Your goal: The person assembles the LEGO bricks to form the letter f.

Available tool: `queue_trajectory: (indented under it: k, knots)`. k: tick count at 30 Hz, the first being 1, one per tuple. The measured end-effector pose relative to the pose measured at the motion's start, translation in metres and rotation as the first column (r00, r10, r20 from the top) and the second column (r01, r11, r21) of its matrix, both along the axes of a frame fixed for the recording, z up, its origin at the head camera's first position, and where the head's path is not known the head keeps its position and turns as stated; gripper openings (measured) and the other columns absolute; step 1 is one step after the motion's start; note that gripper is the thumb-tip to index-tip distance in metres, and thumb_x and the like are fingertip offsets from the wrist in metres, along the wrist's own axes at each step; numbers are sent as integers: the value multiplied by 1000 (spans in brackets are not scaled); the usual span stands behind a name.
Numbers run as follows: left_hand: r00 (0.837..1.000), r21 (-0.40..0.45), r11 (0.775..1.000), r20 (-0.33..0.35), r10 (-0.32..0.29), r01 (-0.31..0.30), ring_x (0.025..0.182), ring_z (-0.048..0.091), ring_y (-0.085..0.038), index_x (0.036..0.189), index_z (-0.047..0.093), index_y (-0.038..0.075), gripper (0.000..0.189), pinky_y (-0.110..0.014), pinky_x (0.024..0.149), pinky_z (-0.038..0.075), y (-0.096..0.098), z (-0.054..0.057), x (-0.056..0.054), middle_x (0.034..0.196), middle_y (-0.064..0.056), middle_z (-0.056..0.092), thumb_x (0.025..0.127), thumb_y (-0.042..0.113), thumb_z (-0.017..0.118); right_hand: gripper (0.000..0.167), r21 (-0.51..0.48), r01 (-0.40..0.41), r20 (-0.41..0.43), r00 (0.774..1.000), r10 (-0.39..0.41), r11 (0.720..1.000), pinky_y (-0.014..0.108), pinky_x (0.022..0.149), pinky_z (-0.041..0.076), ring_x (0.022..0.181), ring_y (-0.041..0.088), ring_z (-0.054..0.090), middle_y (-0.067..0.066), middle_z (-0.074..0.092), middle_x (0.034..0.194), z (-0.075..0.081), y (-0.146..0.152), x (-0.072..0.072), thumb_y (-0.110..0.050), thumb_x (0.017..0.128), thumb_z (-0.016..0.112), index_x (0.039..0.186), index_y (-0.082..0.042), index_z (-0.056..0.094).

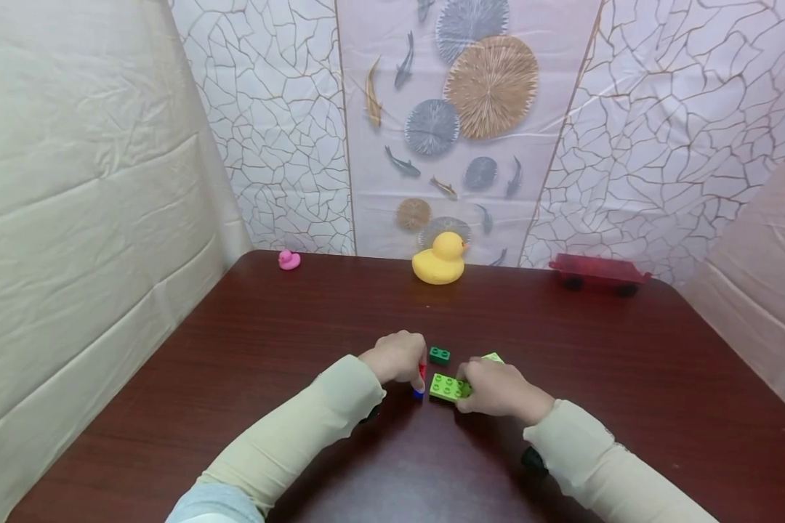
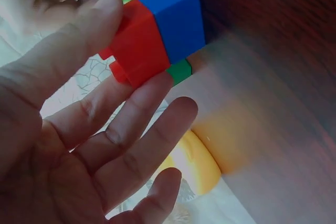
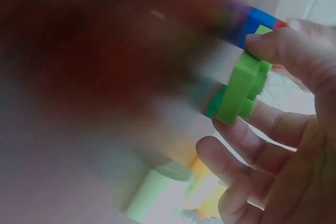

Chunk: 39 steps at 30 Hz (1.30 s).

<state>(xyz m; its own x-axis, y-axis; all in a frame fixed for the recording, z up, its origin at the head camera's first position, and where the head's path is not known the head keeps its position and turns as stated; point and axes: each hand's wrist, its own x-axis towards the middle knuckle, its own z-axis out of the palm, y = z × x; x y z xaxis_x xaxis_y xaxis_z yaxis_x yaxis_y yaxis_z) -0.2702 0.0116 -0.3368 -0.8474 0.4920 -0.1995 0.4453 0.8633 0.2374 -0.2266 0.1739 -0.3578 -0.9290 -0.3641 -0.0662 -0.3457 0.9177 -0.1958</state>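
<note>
My left hand (image 1: 397,357) pinches a red toy brick (image 2: 140,45) joined to a blue brick (image 2: 177,20), thumb on one side and fingertips on the other. In the head view the blue end points down, close over the table. Across from it, my right hand (image 1: 498,386) grips a light green studded brick (image 1: 446,388) between thumb and fingers, studs facing up. A small dark green brick (image 1: 440,355) lies just beyond both hands. Another light green brick (image 1: 493,357) shows behind the right hand, partly hidden by it.
A yellow rubber duck (image 1: 440,260) stands at the table's back edge, with a small pink duck (image 1: 289,260) at the far left. A red toy wagon (image 1: 598,270) sits at the back right. Cloth hangs around the dark wood table (image 1: 301,312).
</note>
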Motion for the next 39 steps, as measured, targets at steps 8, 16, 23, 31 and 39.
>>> queue_trajectory:
  k: [8,16,23,31,39]
  knots:
    - [1000,61,998,3,2,-2,58,48,-11,67,60,16,21,-27,51,38,-2,-3,1,63,6,54,63,25,79,28,-128,7,52,999,-1,992,28,52,39,59,12,45,-4,51,72,15,-4,-1,-21,70,69,93,-8,59]
    - [997,-9,998,-50,-60,60,56,47,-11,70,56,18,26,-28,51,38,-6,-15,2,62,5,51,63,29,78,32,-107,-12,41,999,16,994,27,50,36,53,11,42,-5,50,71,13,-7,-5,-21,73,66,102,-8,60]
    - [996,-13,998,-68,-65,65,54,43,-12,69,54,17,28,-27,49,36,-6,-17,1,61,4,49,62,29,79,32,-109,-14,34,999,18,994,27,49,36,56,12,44,-4,50,71,17,-11,-6,-21,73,66,102,-9,60]
    - [996,-24,998,-54,-67,66,60,46,-11,78,58,18,31,-28,52,37,-4,-11,2,66,6,50,61,32,79,32,-132,-31,34,999,35,991,26,49,35,57,12,43,-4,50,71,19,-9,-5,-21,73,66,102,-8,60]
    - [996,-9,998,-51,-69,69,61,46,-11,80,61,19,30,-29,53,37,-7,-5,4,66,7,51,60,32,79,30,-154,-73,15,997,76,985,26,48,35,55,11,43,-4,50,70,21,-11,-5,-21,73,66,100,-8,61]
